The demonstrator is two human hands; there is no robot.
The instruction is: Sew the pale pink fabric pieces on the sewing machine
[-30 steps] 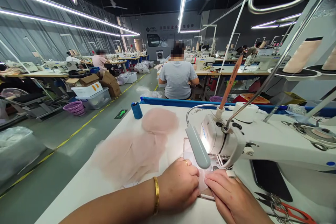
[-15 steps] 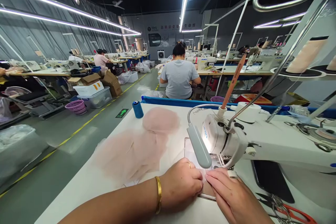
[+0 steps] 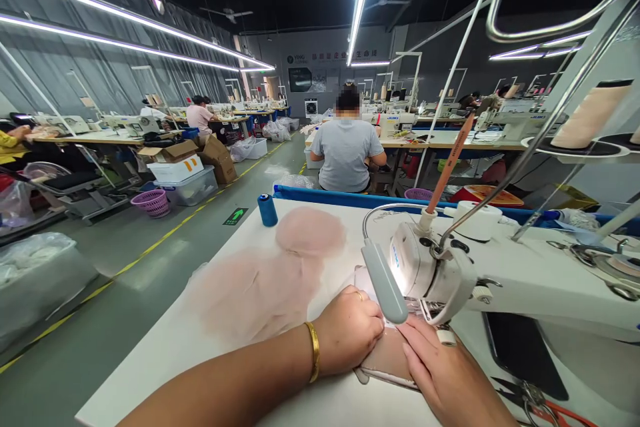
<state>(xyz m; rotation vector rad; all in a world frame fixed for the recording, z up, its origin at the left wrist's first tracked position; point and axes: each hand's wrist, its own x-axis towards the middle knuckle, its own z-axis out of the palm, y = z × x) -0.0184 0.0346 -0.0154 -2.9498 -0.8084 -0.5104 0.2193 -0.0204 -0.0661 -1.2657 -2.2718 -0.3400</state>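
My left hand (image 3: 347, 332) curls its fingers down on the edge of a beige-pink fabric piece (image 3: 387, 355), close to the sewing machine's needle area. Its fingertips are partly hidden. My right hand (image 3: 440, 363) lies over the right side of that piece with its fingers stretched out together. The white sewing machine (image 3: 413, 257) stands just beyond both hands. A grey lamp head (image 3: 385, 283) hangs in front and hides the needle. Left of the machine, sheer pink fabric (image 3: 255, 297) is spread on the white table (image 3: 165, 353).
A blue thread cone (image 3: 267, 211) stands at the table's far left corner. Right of my right hand lie a black phone (image 3: 525, 353) and orange-handled scissors (image 3: 545, 407). A co-worker (image 3: 347, 147) sits ahead, facing away. A purple basket (image 3: 151, 203) is on the floor.
The hands have drawn slightly apart, so more of the beige-pink fabric shows between them. The whole view has shifted a little, and the sheer fabric lies as before.
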